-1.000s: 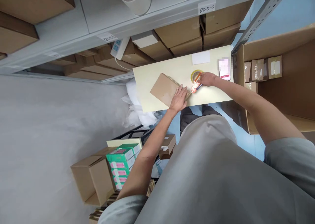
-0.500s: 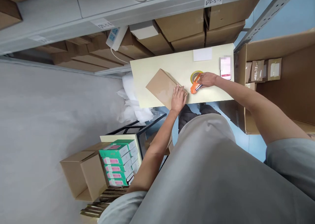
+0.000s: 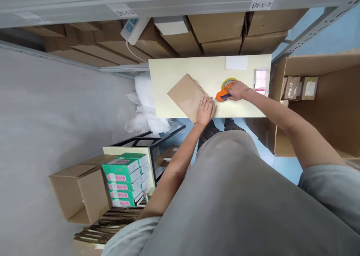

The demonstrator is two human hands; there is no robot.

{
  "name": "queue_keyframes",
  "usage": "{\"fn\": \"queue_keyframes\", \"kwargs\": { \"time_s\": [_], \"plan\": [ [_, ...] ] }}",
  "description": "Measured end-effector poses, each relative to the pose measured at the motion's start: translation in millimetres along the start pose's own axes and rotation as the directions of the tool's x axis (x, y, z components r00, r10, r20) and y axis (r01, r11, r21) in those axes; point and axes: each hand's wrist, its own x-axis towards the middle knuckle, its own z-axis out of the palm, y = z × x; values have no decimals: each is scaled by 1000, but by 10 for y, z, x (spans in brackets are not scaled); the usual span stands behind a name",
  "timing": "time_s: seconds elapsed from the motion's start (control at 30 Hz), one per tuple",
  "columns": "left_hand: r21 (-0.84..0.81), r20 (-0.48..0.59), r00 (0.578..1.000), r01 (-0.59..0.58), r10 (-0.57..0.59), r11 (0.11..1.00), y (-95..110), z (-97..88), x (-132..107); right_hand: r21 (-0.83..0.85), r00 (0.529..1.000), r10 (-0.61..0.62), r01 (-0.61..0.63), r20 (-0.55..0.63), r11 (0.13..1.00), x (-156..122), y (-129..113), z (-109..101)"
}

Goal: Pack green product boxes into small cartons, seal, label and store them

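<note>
A flat brown cardboard box (image 3: pixel 184 95) lies at a slant on the pale tabletop (image 3: pixel 163 108). My left hand (image 3: pixel 205 110) is closed over its near right corner, fingers on the upper face; the thumb is hard to make out. To the right, my right hand (image 3: pixel 237 90) grips an orange tape dispenser (image 3: pixel 222 93) fitted with a yellowish roll of tape (image 3: pixel 228 80). The dispenser's front end points left and is close to the box's right end, with a small gap between them.
A phone (image 3: pixel 261 80) and a white paper (image 3: pixel 236 62) lie on the table. Shelving with cartons (image 3: pixel 219 27) and a power strip (image 3: pixel 135 29) stands behind. At right is a large open carton (image 3: pixel 332 110); at lower left are stacked green boxes (image 3: pixel 120 168). White wrapping (image 3: pixel 149 110) hangs left.
My right hand has turned the tape dispenser so that its front end points left, nearer the box. My left hand stays on the box. The camera's view has shifted a little.
</note>
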Motion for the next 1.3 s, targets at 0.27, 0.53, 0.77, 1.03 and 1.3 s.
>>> {"fn": "queue_keyframes", "kwargs": {
  "time_s": [0.27, 0.53, 0.77, 1.03, 1.3],
  "plan": [
    [-4, -20, 1000, 13, -13, 1000, -3, 5, 54, 166, 932, 361, -361, 29, 918, 137, -560, -169],
    [-81, -116, 993, 14, -24, 997, 113, -81, 87, 329, 831, 553, -506, -62, 797, 257, -328, -602],
    [-144, -278, 955, 61, -100, 988, 248, -305, 322, 608, 723, 689, -570, 52, 553, 324, -516, -517],
    [-171, -269, 954, 85, -130, 982, 140, -635, 591, 638, 764, 642, -462, -67, 616, 529, -766, -359],
    [-163, -251, 959, 89, -129, 983, -3, -764, 593, 556, 767, 638, -500, -74, 664, 693, -869, -331]
  ]
}}
